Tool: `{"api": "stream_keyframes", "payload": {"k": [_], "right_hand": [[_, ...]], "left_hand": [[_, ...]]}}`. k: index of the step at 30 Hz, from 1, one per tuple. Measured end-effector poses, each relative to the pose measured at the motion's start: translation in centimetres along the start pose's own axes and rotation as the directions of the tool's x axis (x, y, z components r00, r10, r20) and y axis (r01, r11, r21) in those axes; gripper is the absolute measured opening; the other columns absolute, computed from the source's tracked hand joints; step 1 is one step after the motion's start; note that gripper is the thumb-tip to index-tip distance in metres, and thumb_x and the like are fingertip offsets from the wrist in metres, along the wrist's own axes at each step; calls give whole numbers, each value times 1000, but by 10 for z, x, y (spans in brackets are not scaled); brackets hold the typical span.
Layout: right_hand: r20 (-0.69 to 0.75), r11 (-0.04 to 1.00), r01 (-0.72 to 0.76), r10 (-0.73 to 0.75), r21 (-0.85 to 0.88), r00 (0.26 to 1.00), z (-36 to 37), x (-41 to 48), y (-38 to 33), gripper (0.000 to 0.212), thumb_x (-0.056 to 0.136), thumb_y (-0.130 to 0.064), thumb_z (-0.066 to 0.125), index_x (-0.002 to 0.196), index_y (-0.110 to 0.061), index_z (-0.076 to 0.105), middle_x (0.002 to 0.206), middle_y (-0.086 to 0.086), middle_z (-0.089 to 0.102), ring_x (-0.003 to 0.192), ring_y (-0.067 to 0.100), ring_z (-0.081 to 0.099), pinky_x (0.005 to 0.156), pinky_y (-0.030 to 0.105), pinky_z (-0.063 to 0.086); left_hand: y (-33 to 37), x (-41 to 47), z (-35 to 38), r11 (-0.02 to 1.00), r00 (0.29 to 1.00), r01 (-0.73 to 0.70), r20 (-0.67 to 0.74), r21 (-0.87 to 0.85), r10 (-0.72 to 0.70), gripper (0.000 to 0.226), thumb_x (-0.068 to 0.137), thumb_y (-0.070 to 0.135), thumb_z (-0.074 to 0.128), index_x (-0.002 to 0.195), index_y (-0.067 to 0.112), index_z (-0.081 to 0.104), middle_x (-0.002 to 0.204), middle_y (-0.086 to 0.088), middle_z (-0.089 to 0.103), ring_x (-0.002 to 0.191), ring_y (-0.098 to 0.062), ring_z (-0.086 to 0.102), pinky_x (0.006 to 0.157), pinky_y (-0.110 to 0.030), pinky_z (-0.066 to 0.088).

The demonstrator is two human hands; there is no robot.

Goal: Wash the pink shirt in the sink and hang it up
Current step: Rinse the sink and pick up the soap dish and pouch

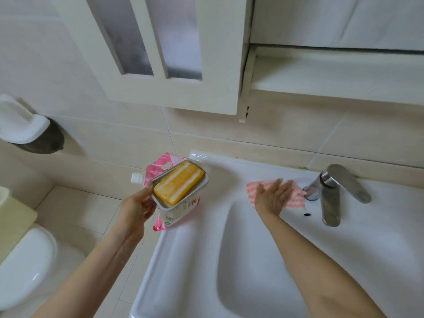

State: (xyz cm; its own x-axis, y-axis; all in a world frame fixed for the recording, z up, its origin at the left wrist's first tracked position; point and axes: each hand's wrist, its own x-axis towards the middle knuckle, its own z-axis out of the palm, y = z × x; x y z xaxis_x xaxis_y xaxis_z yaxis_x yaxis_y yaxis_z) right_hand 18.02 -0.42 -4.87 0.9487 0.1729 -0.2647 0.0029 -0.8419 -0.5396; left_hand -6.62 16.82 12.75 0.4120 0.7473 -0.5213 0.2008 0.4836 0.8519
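Observation:
My left hand (137, 208) grips a white soap dish (203, 188) by its near corner and holds it tilted above the left rim of the white sink (206, 260). An orange bar of soap (179, 187) lies in the dish. My right hand (271, 198) lies flat with straight fingers on a pink and white patterned cloth (296, 204), which is spread on the sink's back ledge beside the tap. No pink shirt shows in the basin.
A chrome mixer tap (330, 193) stands at the back right of the sink. A pink and white refill pouch (160, 165) with a white cap sits under the soap dish. A white wall cabinet (160, 53) hangs overhead. A toilet (25, 258) is at the lower left.

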Motion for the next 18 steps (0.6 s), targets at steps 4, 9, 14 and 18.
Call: {"api": "stream_keyframes", "payload": {"k": [4, 9, 14, 18], "right_hand": [[-100, 962, 187, -209, -198, 973, 6, 12, 36, 83, 92, -58, 16, 149, 2, 13, 155, 29, 0, 145, 40, 0, 118, 42, -7], [-202, 976, 102, -141, -192, 969, -2, 24, 37, 89, 90, -60, 15, 148, 7, 12, 153, 35, 3, 144, 45, 2, 118, 51, 2], [-147, 986, 95, -116, -139, 982, 18, 22, 2, 91, 90, -59, 14, 146, 12, 10, 150, 39, 0, 141, 51, 1, 115, 47, -13], [96, 662, 622, -649, -417, 755, 25, 15, 41, 73, 99, -53, 9, 147, 0, 25, 153, 28, 16, 142, 41, 14, 116, 49, 6]], "left_hand": [[10, -3, -15, 1000, 1000, 2, 20, -30, -2, 18, 95, 19, 49, 91, 15, 66, 90, -4, 66, 84, -16, 60, 83, -30, 43], [18, -14, -26, 1000, 1000, -10, 9, -26, 11, 20, 96, 16, 46, 91, 15, 66, 75, 1, 72, 82, -17, 62, 87, -32, 43], [20, -15, -31, 999, 1000, -25, 17, -39, 26, 21, 96, 17, 46, 90, 16, 66, 75, 1, 72, 76, -14, 65, 90, -34, 43], [23, -15, -30, 998, 999, 0, 51, -60, 3, 40, 96, 16, 46, 69, 18, 76, 72, 1, 71, 69, -10, 67, 88, -32, 44]]}}
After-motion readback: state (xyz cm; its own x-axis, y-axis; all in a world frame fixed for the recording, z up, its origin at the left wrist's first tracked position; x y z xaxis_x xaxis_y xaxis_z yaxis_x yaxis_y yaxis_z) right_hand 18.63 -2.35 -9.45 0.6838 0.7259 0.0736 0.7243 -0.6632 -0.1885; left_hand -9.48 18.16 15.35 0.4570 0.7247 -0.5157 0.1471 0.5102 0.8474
